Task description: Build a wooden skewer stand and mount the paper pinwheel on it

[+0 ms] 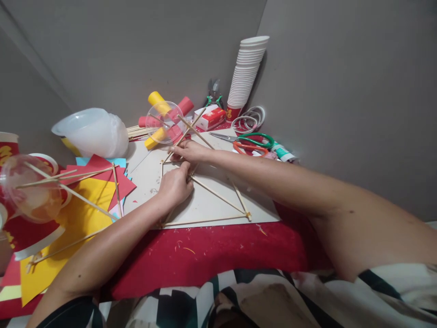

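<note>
Black-and-white patterned cloth (186, 305) lies nearest; left hand (175, 186) and right hand (191, 152) both pinch an angular tan wooden-stick frame (218, 195) near the front edge of a flat white board (264, 212). Stacked paper cups' (246, 75) gold print: unreadable.

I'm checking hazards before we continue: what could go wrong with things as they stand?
The thin wooden-stick frame held by the left grip and right grip might bend if pressed too hard. The left forearm overlaps the second stick frame in view, so it could knock it. The tall paper-cup stack appears to lean and may topple if bumped.
</note>
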Tool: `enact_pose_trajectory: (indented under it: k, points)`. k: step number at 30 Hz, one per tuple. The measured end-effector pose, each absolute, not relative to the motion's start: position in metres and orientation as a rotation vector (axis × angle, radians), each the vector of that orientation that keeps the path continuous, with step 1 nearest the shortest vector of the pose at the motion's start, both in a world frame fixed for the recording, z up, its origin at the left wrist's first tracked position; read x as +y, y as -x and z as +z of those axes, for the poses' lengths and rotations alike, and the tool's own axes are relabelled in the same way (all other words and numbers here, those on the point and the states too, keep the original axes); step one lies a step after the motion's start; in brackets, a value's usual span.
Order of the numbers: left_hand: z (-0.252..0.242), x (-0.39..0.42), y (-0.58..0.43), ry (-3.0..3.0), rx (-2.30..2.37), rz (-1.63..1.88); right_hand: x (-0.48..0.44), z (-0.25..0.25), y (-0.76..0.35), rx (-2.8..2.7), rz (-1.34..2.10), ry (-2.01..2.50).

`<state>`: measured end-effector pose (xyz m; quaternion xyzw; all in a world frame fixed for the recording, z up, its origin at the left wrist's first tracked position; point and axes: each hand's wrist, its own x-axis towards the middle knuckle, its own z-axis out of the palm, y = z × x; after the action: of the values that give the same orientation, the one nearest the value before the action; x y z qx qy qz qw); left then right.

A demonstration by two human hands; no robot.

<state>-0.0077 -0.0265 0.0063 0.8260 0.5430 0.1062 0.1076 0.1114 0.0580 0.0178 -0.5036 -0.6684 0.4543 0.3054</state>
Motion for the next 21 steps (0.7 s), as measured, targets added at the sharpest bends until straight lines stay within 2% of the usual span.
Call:
enact_pose_trajectory:
  k: [10,16,21]
  points:
    - [0.003,-0.036,0.008,-2.288,1.411,0.671,0.063,0.022,-0.120,-1.925,1.076,1.349]
    - [0.000,-0.035,0.006,-2.063,1.292,0.907,0.057,0.038,-0.126,-2.375,0.618,1.440]
    - [-0.004,-0.032,0.004,-1.784,1.205,0.961,0.045,0.051,-0.127,-2.499,0.513,1.408]
